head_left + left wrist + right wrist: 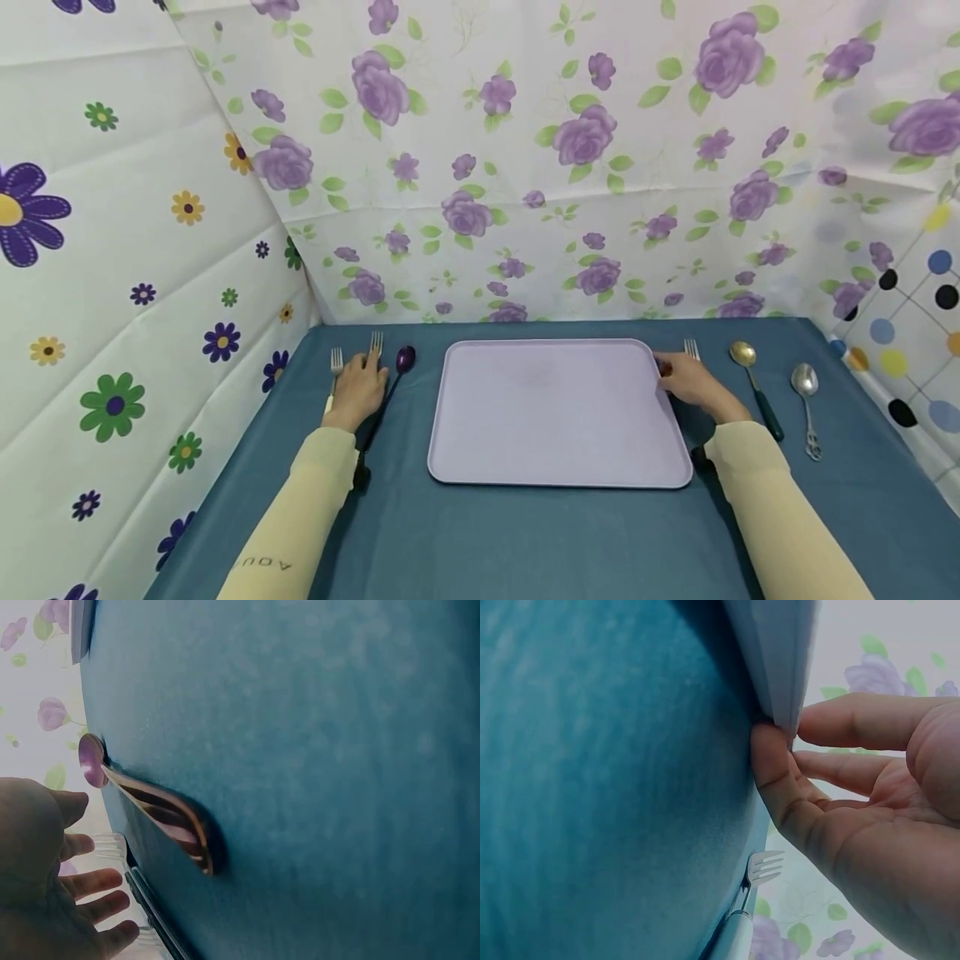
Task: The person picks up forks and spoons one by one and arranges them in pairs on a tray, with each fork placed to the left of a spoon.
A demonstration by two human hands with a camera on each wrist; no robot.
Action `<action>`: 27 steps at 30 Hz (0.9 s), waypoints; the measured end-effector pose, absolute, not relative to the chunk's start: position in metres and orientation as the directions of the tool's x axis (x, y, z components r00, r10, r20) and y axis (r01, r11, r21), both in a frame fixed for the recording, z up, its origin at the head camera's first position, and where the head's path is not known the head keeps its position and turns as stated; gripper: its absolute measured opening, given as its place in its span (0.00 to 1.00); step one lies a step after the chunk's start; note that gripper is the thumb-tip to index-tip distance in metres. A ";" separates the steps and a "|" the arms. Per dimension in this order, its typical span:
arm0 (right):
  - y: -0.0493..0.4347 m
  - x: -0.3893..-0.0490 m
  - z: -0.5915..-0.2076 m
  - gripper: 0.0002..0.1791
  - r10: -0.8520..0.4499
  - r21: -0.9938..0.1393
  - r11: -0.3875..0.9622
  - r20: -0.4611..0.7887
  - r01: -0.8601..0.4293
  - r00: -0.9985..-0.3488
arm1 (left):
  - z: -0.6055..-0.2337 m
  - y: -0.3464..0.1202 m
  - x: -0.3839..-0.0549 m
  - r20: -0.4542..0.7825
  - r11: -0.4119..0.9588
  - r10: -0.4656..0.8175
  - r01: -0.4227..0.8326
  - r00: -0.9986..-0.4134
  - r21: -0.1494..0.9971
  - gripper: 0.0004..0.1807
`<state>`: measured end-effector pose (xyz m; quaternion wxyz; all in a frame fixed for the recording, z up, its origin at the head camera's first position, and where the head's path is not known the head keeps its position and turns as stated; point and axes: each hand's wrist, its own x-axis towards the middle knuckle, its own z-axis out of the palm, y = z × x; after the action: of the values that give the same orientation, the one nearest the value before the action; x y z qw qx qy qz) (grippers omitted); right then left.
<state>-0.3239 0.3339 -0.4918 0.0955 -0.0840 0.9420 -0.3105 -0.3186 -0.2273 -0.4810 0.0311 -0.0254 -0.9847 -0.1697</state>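
A pale lilac rectangular tray (558,412) lies on the blue cloth. My right hand (693,383) is at its right edge, thumb and fingers pinching the rim (780,682) in the right wrist view. Over two forks at the left hovers my left hand (358,392), its fingers loosely extended and apart. The tines of the left fork (337,358) and of the second fork (377,340) show past the hand. Just right of that hand is a purple-bowled spoon (406,359), seen large in the left wrist view with its dark, shiny handle (169,814).
Beside the right hand lies a fork (692,348), with a pale handle in the right wrist view. Farther right are a gold spoon (743,354) with a green handle and a silver spoon (805,379). Flowered cloth walls (525,225) stand behind and left; a dotted one (900,358) is at right.
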 end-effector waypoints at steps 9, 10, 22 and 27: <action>0.334 -0.319 -0.493 0.35 -0.239 -0.626 0.772 -0.118 -0.115 -0.964 | -0.485 -0.231 -0.319 0.043 0.939 0.019 0.032 -0.999 0.343 0.30; 0.334 -0.318 -0.493 0.35 -0.244 -0.630 0.768 -0.115 -0.120 -0.963 | -0.485 -0.232 -0.320 0.036 0.938 0.015 0.026 -0.999 0.347 0.30; 0.334 -0.317 -0.491 0.35 -0.288 -0.635 0.756 -0.103 -0.160 -0.952 | -0.481 -0.240 -0.319 0.023 0.938 0.034 0.040 -0.999 0.345 0.28; 0.337 -0.316 -0.491 0.36 -0.295 -0.640 0.749 -0.092 -0.171 -0.951 | -0.482 -0.241 -0.321 0.042 0.953 0.041 0.051 -0.998 0.298 0.26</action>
<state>-0.3157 0.3367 -0.4910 0.0938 -0.1254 0.9305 -0.3311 -0.3213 -0.2405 -0.4818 0.0176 -0.0232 -0.9881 -0.1511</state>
